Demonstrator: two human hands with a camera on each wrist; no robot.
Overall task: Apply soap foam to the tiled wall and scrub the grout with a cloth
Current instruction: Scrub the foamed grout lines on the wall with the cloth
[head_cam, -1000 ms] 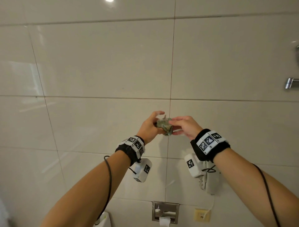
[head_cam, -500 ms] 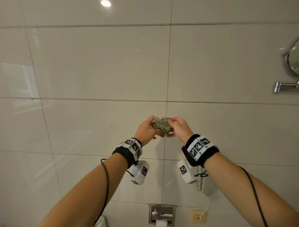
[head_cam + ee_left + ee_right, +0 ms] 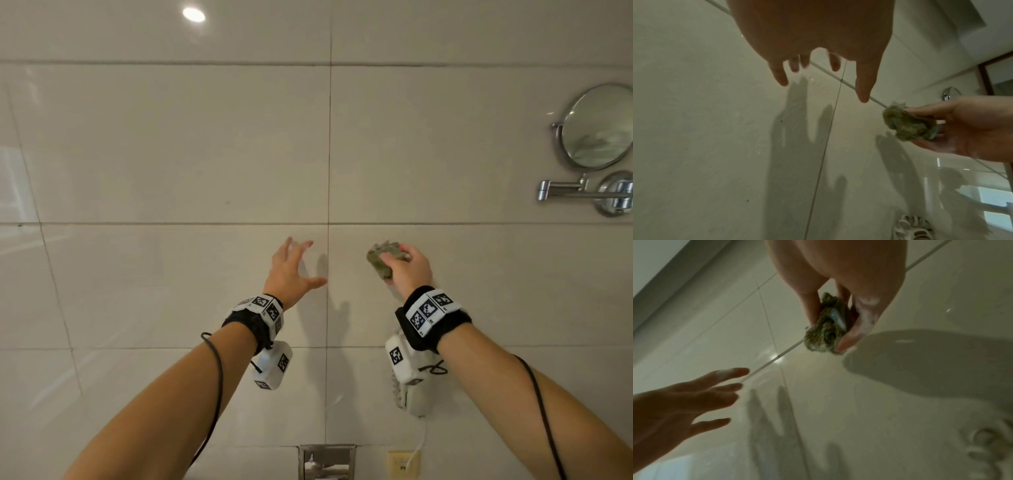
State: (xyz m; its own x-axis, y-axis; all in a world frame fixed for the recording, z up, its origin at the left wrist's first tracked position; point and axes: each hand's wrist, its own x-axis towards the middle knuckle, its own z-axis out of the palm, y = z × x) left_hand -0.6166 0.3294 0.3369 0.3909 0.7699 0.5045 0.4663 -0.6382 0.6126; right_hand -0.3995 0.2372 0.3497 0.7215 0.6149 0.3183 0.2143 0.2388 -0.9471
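My right hand (image 3: 406, 265) grips a bunched olive-green cloth (image 3: 381, 258) close to the cream tiled wall (image 3: 171, 144), just right of the vertical grout line (image 3: 329, 171). In the right wrist view the cloth (image 3: 827, 326) is pinched between thumb and fingers, with white soap foam on the thumb. My left hand (image 3: 291, 267) is spread, fingers straight, holding nothing, just left of that grout line. The left wrist view shows its fingers (image 3: 780, 76) near the tile with shadows below, and the cloth (image 3: 908, 124) at right.
A round chrome mirror (image 3: 597, 126) on a folding arm (image 3: 565, 190) is fixed to the wall at right. Below my hands sit a steel paper holder (image 3: 325, 460), a yellowish wall socket (image 3: 402, 464) and a white device (image 3: 416, 399) on a cord.
Both hands held the cloth together at the grout line. They have parted: the left let go and spread out leftward, the right carried the cloth to the right.
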